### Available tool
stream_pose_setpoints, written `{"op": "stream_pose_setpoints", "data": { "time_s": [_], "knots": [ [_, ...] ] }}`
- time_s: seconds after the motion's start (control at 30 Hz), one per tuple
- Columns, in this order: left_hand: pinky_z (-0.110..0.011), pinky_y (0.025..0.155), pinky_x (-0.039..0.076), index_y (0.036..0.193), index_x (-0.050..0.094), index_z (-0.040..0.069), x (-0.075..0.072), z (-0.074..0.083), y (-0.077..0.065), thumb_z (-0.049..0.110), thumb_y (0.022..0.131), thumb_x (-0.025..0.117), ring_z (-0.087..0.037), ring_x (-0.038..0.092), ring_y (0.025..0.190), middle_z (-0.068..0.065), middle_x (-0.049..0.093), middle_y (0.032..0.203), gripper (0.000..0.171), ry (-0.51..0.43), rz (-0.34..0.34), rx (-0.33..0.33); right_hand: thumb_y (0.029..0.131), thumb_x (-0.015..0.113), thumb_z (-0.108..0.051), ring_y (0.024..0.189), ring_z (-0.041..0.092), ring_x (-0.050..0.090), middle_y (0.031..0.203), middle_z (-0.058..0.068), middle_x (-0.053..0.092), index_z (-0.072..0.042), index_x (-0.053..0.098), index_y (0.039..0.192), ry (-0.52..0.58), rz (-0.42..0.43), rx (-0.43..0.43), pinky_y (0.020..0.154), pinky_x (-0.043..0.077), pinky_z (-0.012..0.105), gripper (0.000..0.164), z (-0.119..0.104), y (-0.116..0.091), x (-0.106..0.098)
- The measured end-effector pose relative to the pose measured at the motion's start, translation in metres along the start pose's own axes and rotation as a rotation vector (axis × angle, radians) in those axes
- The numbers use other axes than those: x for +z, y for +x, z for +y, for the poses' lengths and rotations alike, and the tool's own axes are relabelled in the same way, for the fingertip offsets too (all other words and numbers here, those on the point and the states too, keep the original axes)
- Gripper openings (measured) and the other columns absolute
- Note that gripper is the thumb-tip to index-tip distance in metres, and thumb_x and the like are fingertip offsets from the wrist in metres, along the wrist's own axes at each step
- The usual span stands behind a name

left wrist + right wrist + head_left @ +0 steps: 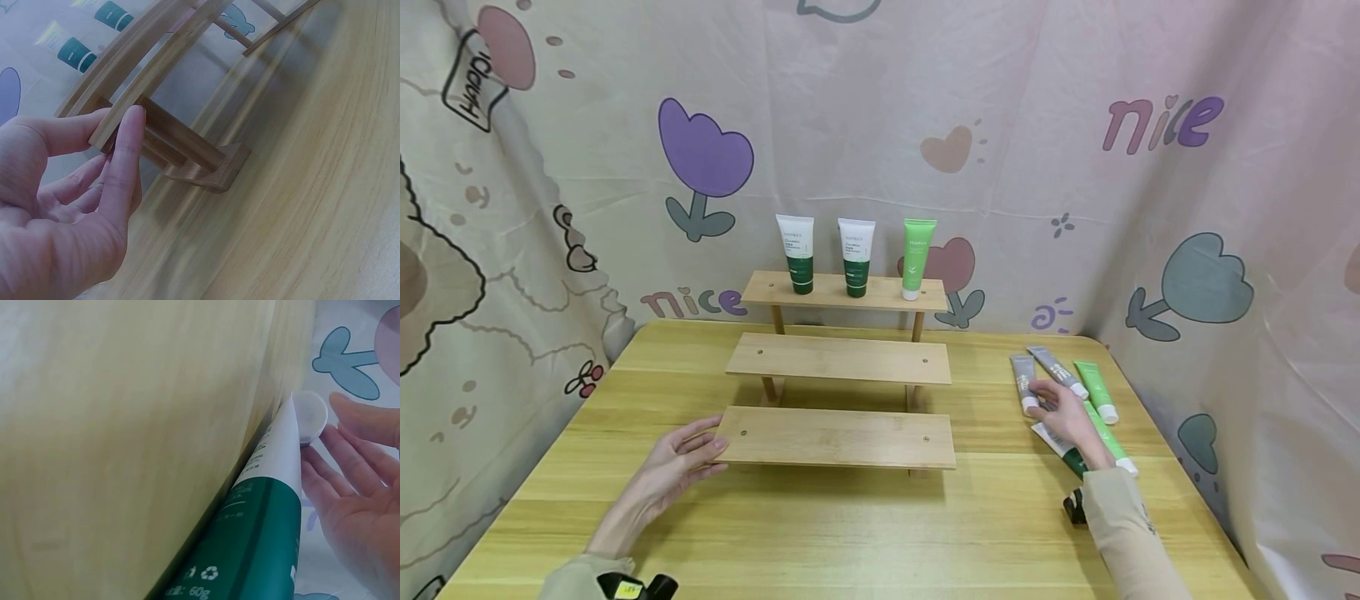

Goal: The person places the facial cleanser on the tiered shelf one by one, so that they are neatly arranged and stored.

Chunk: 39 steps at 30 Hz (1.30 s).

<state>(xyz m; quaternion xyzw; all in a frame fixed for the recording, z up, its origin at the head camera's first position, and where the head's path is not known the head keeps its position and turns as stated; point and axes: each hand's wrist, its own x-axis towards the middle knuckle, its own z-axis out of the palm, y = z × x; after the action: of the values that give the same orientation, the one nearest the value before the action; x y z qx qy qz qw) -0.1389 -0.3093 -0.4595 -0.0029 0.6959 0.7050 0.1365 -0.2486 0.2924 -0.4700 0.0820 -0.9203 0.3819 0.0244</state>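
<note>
Judging by how things lie, you seem to be partway through the setting-out: 3 tubes stand on the top tier of the tan wooden 3-tier stand (838, 360), and at least 5 more lie to its right on the yellow wood-grain bench (850, 533). Upright on that tier, from the stand's left end, you have a white-and-dark-green plastic squeeze tube (795, 255), a matching second tube (856, 258), then a light-green plastic tube with a white cap (917, 257). No tube stands on the stand's middle or bottom tier.

Your left hand (673, 462) pinches the left end of the stand's bottom tier between thumb and fingers. Your right hand (1063, 415), right of the stand, is spread over the group there, thumb and fingers parted about a round white cap (310, 417), probably that of the nearest grey tube (1022, 373). A gap shows beside the thumb; you cannot tell whether the other fingertips touch.

Farther right of the stand lie a second grey tube (1054, 367), an upper light-green tube (1095, 389) and a lower light-green tube (1108, 437), partly hidden by your wrist. A lying white-and-dark-green tube (1062, 448) sits just under your right hand, so it could get nudged. Behind the stand hangs a printed pale cloth (1030, 192).
</note>
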Motion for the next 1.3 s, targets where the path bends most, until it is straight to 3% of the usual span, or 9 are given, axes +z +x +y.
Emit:
{"op": "stream_pose_setpoints", "data": {
  "time_s": [0.57, 0.67, 0.73, 0.8, 0.9, 1.13, 1.3],
  "knots": [
    [-0.024, 0.093, 0.063, 0.156, 0.009, -0.011, 0.001, 0.0, 0.0, 0.012, 0.104, 0.057, -0.005, 0.06, 0.1, 0.0, 0.047, 0.117, 0.075, 0.0, 0.008, -0.009, 0.087, 0.074, 0.003, 0.115, 0.046, 0.065, 0.116, 0.03, 0.07, 0.01, 0.068, 0.113, 0.042, 0.083, 0.029, 0.103, 0.056, 0.052, 0.028, -0.005, 0.003, 0.007],
    [-0.024, 0.092, 0.063, 0.156, 0.009, -0.011, 0.001, 0.0, 0.0, 0.011, 0.104, 0.056, -0.005, 0.06, 0.1, -0.001, 0.047, 0.117, 0.074, -0.01, 0.01, -0.005, 0.086, 0.074, 0.003, 0.111, 0.044, 0.068, 0.112, 0.028, 0.072, 0.008, 0.069, 0.11, 0.042, 0.104, 0.028, 0.097, 0.061, 0.041, 0.024, -0.005, 0.004, 0.008],
    [-0.024, 0.092, 0.063, 0.157, 0.009, -0.01, 0.001, 0.0, 0.0, 0.01, 0.104, 0.056, -0.005, 0.06, 0.099, 0.0, 0.047, 0.116, 0.074, -0.017, 0.012, -0.009, 0.087, 0.074, 0.002, 0.108, 0.042, 0.069, 0.111, 0.027, 0.072, 0.008, 0.069, 0.108, 0.045, 0.114, 0.025, 0.091, 0.063, 0.027, 0.022, -0.004, 0.005, 0.009],
    [-0.024, 0.092, 0.063, 0.157, 0.009, -0.01, 0.001, 0.0, 0.0, 0.01, 0.104, 0.055, -0.005, 0.06, 0.099, 0.0, 0.047, 0.115, 0.073, -0.022, 0.014, -0.014, 0.087, 0.075, 0.001, 0.105, 0.041, 0.071, 0.109, 0.026, 0.073, 0.007, 0.07, 0.107, 0.049, 0.126, 0.029, 0.084, 0.061, 0.014, 0.022, -0.004, 0.006, 0.01],
    [-0.024, 0.092, 0.063, 0.157, 0.009, -0.009, 0.001, 0.0, 0.001, 0.01, 0.104, 0.055, -0.005, 0.06, 0.1, 0.0, 0.048, 0.116, 0.073, -0.023, 0.016, -0.024, 0.085, 0.077, -0.001, 0.101, 0.04, 0.072, 0.106, 0.026, 0.073, 0.007, 0.07, 0.106, 0.054, 0.142, 0.032, 0.077, 0.055, 0.005, 0.023, -0.005, 0.006, 0.011],
    [-0.024, 0.092, 0.063, 0.157, 0.009, -0.009, 0.002, 0.0, 0.0, 0.01, 0.103, 0.056, -0.005, 0.06, 0.101, -0.002, 0.045, 0.119, 0.074, -0.017, 0.026, -0.016, 0.082, 0.079, 0.002, 0.09, 0.034, 0.073, 0.1, 0.025, 0.074, 0.006, 0.069, 0.101, 0.025, 0.185, 0.047, 0.068, 0.051, 0.004, 0.021, -0.007, 0.01, 0.013],
    [-0.025, 0.092, 0.063, 0.157, 0.01, -0.009, 0.002, 0.0, 0.0, 0.009, 0.103, 0.056, -0.005, 0.06, 0.1, -0.002, 0.046, 0.117, 0.074, -0.024, 0.028, -0.015, 0.084, 0.077, 0.0, 0.094, 0.038, 0.072, 0.107, 0.029, 0.07, 0.01, 0.066, 0.11, 0.017, 0.147, 0.075, 0.072, 0.062, 0.02, 0.03, -0.008, 0.011, 0.014]
  ]
}}
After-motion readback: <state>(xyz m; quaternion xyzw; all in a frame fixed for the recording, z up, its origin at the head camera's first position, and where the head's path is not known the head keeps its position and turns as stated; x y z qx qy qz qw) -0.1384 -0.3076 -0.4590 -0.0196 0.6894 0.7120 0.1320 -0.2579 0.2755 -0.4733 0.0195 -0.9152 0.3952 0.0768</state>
